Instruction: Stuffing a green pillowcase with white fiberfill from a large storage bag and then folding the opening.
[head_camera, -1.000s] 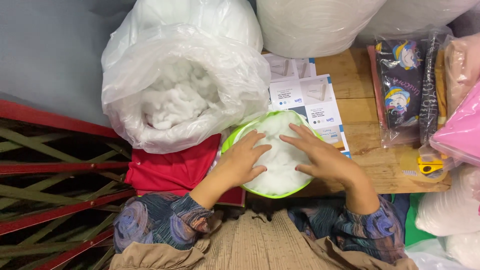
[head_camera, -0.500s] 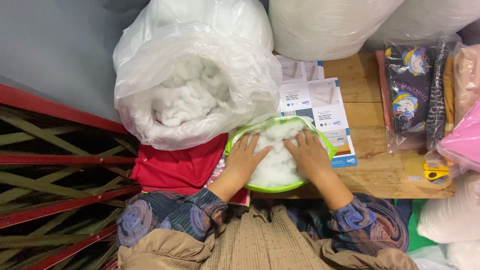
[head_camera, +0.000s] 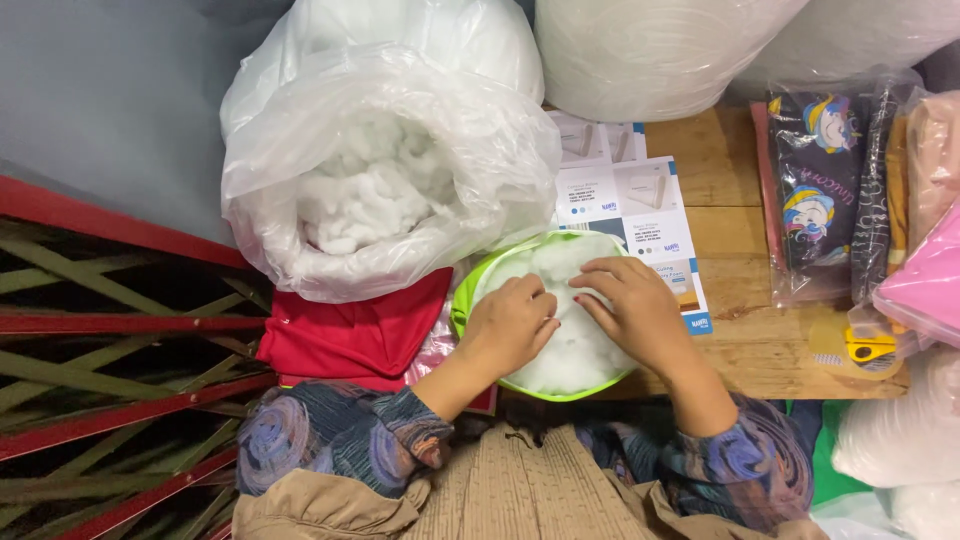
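White fluff is everywhere here. The biggest thing is the clear plastic bag (head_camera: 385, 170), wide open at the top and full of white stuffing (head_camera: 365, 195). It sits up and to the left of both hands, just beside the green cover. The left hand is the nearer one to the bag's open mouth; the right hand would have to cross over.

Next comes the wooden table (head_camera: 740, 340), with some printed paper sheets (head_camera: 625, 200) lying flat on it. A red cloth (head_camera: 350, 330) lies under the bag's edge.

Then the round green cover (head_camera: 545, 315), right in front of the person at the table's near edge. It is packed with more white fluff, and it has no long side, being round.

The left hand (head_camera: 512, 325) lies on top of that fluff, fingers curled down and pressing in. I cannot tell if it grips any. The right hand (head_camera: 632, 305) lies flat and open beside it, fingertips on the fluff, almost touching the left.

Smallest, a yellow tape holder (head_camera: 865, 345) sits well off to the right.
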